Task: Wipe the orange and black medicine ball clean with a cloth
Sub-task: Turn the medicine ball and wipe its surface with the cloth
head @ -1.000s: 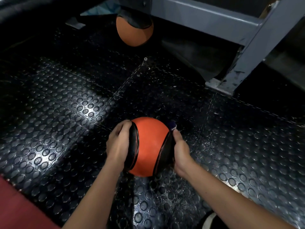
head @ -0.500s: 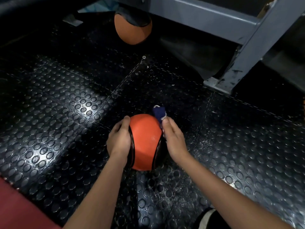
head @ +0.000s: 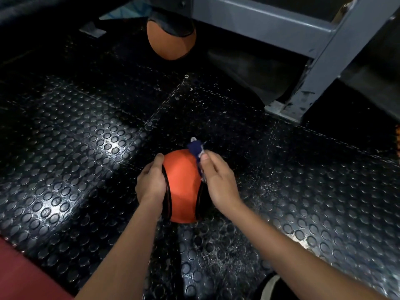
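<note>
An orange and black medicine ball [head: 181,187] sits on the black studded rubber floor [head: 86,148], low in the middle of the head view. My left hand [head: 150,182] grips its left black panel, fingers curled over the top. My right hand [head: 218,180] holds a dark blue cloth [head: 195,151] against the ball's upper right side. The cloth sticks up past my fingertips. The ball's right black panel is mostly hidden behind my right hand.
A second orange and black ball [head: 171,37] lies at the back under a grey metal frame [head: 313,68], whose foot stands on the floor at the right. A dark red mat [head: 23,276] shows at the lower left. A shoe tip [head: 272,286] is at the bottom.
My right hand has slid from the ball's right side up toward its top, and the blue cloth has come into view above my fingers. My left hand keeps its grip on the left panel.
</note>
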Available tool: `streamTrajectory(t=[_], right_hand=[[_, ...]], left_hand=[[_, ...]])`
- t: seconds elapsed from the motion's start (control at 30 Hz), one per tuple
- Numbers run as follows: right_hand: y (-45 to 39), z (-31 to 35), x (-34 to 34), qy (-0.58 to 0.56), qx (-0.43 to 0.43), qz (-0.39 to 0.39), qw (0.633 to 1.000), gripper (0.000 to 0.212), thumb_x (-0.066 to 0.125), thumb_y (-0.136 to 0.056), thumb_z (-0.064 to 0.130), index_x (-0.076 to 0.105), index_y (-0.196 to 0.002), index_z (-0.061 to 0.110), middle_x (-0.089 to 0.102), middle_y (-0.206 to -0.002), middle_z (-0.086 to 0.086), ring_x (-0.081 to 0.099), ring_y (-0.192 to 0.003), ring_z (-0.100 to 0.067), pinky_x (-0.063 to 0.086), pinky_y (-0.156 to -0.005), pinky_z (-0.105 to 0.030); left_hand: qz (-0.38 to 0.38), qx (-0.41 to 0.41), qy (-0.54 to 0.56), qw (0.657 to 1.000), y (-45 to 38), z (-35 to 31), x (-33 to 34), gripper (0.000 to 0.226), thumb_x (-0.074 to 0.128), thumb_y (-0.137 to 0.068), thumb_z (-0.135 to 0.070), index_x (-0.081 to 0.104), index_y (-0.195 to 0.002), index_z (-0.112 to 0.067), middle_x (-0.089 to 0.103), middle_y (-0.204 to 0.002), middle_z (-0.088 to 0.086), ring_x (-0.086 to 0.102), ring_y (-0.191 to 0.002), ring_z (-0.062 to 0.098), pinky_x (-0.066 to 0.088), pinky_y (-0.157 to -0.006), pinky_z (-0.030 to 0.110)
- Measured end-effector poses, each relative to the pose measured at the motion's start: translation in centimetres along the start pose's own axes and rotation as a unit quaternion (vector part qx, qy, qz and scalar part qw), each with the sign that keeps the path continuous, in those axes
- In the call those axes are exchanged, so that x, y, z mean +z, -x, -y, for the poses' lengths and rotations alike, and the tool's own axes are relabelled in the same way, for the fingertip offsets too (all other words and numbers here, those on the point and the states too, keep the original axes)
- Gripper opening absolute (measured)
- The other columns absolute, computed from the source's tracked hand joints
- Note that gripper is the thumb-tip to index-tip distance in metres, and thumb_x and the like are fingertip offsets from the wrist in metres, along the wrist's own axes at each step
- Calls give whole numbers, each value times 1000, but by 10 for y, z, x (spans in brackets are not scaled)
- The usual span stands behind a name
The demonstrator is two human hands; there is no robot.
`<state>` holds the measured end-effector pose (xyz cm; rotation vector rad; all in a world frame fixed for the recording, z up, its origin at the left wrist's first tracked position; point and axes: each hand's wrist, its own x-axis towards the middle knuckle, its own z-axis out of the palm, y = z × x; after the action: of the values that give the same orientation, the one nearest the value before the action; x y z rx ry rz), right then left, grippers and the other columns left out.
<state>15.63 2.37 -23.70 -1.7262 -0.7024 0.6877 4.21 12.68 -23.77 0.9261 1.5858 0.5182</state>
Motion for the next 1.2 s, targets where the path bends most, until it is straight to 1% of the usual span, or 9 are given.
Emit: streamTrajectory(t=[0.1,0.27,0.37,0.53,0.67,0.73,0.9,1.07,1.2], right_hand=[[-3,-17,-4,41,-19,15,999,36,40,-107,48,64,-131,36,63,-131,18,55,-125,-2,41,-107,-23],[-14,-34,-24,-126,291,45,947,59,34,-107,55,44,-153,20,54,-150,-8,51,-137,-24,40,-115,-40],[-10,-32,-30,-142,332,57,931,55,30,-110,49,38,-157,21,51,-152,-11,46,-142,-30,40,-110,-42],[-12,-21,-11,-116,205,-4,972,49,35,-105,54,57,-142,30,65,-137,5,58,-129,-14,43,-114,-40],[-7,-7,-6,-74,127,14,989,25,39,-108,48,60,-122,47,63,-130,16,59,-120,-1,42,-97,-17],[-5,-1,-4,-45,96,30,994,19,40,-107,48,55,-115,57,58,-135,20,53,-128,-3,39,-107,-23],[-6,8,5,15,13,39,999,35,40,-109,42,59,-138,37,53,-141,24,42,-135,1,31,-117,-27],[-4,10,8,48,3,52,997,30,40,-108,44,55,-132,52,48,-140,36,34,-136,11,22,-115,-15],[-8,2,6,15,7,25,1000,24,43,-108,41,56,-115,60,58,-124,36,49,-123,10,36,-105,-14]], left_hand=[[12,-1,10,1000,2,1,-1,54,62,-82,-74,71,-117,-34,68,-123,4,64,-109,30,51,-103,50],[19,3,12,1000,3,0,3,43,64,-78,-76,69,-102,-40,69,-122,1,64,-110,30,51,-104,52],[13,3,0,1000,1,-1,5,49,63,-83,-75,70,-114,-38,68,-124,1,63,-112,30,50,-105,51],[-1,-14,28,1000,-2,-1,3,46,62,-87,-71,67,-115,-35,66,-122,2,61,-112,30,48,-103,47],[10,-31,49,998,-4,2,-4,50,62,-83,-73,69,-109,-30,69,-119,7,65,-107,33,51,-103,53],[13,-36,54,998,-5,3,-6,56,62,-79,-74,71,-108,-28,71,-116,8,66,-105,34,52,-101,54],[7,-40,64,997,-5,3,-6,57,62,-72,-76,73,-101,-27,73,-112,8,67,-104,34,53,-102,54],[-3,-39,62,997,-6,4,-5,52,62,-77,-72,74,-96,-25,74,-108,8,68,-101,34,54,-100,53],[-10,-36,56,998,-5,4,-4,54,61,-75,-74,74,-95,-25,74,-107,9,68,-99,34,54,-99,51]])
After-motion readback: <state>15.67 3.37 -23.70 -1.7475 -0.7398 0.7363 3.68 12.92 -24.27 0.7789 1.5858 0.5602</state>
